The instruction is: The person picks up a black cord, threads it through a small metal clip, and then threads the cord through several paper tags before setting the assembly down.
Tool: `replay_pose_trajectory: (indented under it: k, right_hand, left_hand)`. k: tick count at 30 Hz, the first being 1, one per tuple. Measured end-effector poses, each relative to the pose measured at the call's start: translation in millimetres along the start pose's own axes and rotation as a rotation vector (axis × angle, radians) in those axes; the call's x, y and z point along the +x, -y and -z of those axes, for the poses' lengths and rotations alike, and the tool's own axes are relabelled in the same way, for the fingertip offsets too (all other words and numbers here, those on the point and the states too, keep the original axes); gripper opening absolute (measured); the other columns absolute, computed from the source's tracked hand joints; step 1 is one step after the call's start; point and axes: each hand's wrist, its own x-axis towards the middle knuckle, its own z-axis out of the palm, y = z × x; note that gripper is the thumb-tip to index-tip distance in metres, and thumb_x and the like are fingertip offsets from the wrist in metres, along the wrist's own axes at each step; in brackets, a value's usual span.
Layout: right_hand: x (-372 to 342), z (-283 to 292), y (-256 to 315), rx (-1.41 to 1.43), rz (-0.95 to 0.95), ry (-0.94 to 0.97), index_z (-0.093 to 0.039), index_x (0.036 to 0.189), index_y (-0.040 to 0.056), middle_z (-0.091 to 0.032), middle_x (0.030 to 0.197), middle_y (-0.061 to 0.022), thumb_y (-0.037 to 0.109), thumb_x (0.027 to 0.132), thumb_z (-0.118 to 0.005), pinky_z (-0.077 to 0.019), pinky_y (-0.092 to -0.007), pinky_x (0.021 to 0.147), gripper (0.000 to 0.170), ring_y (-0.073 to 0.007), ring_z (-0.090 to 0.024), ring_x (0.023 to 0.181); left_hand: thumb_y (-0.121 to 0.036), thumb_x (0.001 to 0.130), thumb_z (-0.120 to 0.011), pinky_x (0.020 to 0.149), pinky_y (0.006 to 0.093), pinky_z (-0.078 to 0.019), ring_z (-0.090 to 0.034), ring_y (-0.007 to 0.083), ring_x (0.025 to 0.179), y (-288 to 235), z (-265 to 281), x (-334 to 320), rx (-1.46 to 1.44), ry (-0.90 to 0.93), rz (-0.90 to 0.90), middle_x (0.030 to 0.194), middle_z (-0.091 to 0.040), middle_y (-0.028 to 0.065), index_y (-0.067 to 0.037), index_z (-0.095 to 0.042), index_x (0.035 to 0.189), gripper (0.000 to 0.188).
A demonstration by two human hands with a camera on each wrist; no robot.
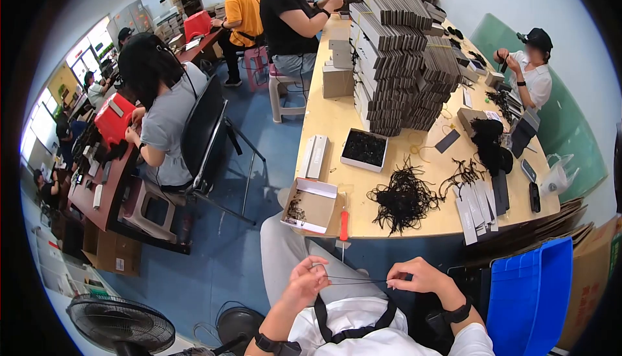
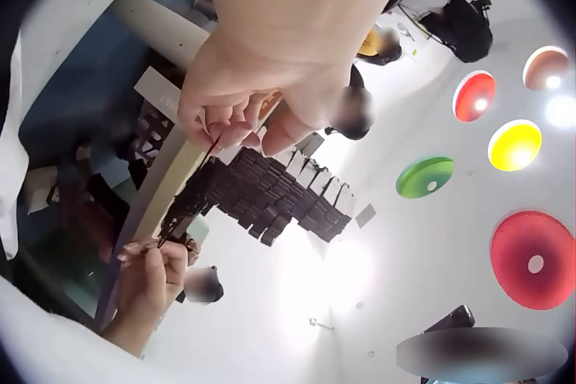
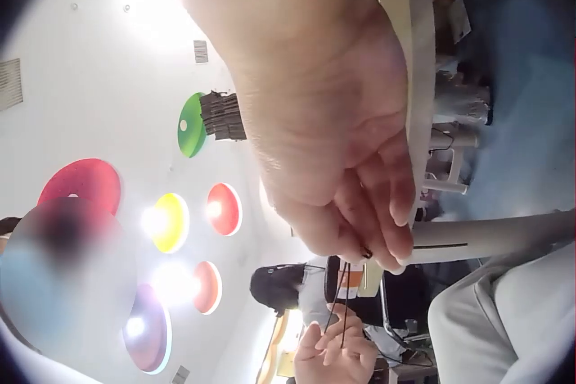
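A thin black cord (image 1: pixel 356 284) runs as two strands between the hands, over the lap in the head view. My left hand (image 1: pixel 308 283) holds its left end between thumb and fingers. Thumb and fingertips of my right hand (image 1: pixel 420 274) pinch the other end. In the right wrist view the two strands of the cord (image 3: pixel 348 289) lead from the right fingertips down to the left hand (image 3: pixel 335 359). The nearest things on the table are a tangled pile of black cords (image 1: pixel 403 199), a red-handled tool (image 1: pixel 344 225) and an open white box (image 1: pixel 322 189) with small dark bits inside.
On the table (image 1: pixel 447 226) stand tall stacks of grey card pieces (image 1: pixel 389 64), a box of black pieces (image 1: pixel 365 147) and fanned tags with cords (image 1: pixel 472 213). A blue bin (image 1: pixel 528 301) is at right, a fan (image 1: pixel 120 323) at lower left. Other people sit around.
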Motion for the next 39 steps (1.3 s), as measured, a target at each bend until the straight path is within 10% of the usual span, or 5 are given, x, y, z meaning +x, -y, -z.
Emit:
replay_pose_trajectory:
  k: [7, 15, 39]
  right_hand:
    - [13.9, 0.4, -36.4, 0.036, -0.078, -0.133, -0.064, 0.088, 0.0022, -0.068, 0.073, -0.0084, 0.013, 0.083, -0.066, -0.0510, -0.0255, 0.060, 0.012, -0.0152, -0.065, 0.064]
    - [68.8, -56.3, -140.6, 0.418, -0.311, -0.230, -0.062, 0.094, 0.0023, -0.069, 0.085, -0.0052, 0.014, 0.090, -0.062, -0.0486, -0.0232, 0.064, 0.012, -0.0111, -0.064, 0.074]
    - [49.3, -89.3, -145.2, 0.660, -0.297, -0.275, -0.065, 0.092, 0.0009, -0.068, 0.079, -0.0055, 0.011, 0.087, -0.066, -0.0485, -0.0227, 0.064, 0.012, -0.0104, -0.063, 0.070]
  left_hand:
    - [-0.001, 0.082, -0.062, 0.072, 0.0261, -0.0462, -0.056, 0.0133, 0.070, 13.2, 4.2, 34.6, 0.373, -0.135, -0.187, 0.075, -0.055, 0.0014, -0.001, -0.055, 0.103, 0.023]
    - [-0.002, 0.078, -0.069, 0.070, 0.0314, -0.0488, -0.063, 0.0245, 0.079, 19.0, -21.9, 54.4, 1.320, -0.420, -0.834, 0.092, -0.063, 0.0092, -0.004, -0.064, 0.089, 0.012]
    - [-0.009, 0.076, -0.070, 0.070, 0.0340, -0.0440, -0.059, 0.0244, 0.078, 33.2, -9.8, 29.5, 1.397, -0.279, -0.642, 0.081, -0.063, 0.0082, -0.004, -0.062, 0.084, 0.012]
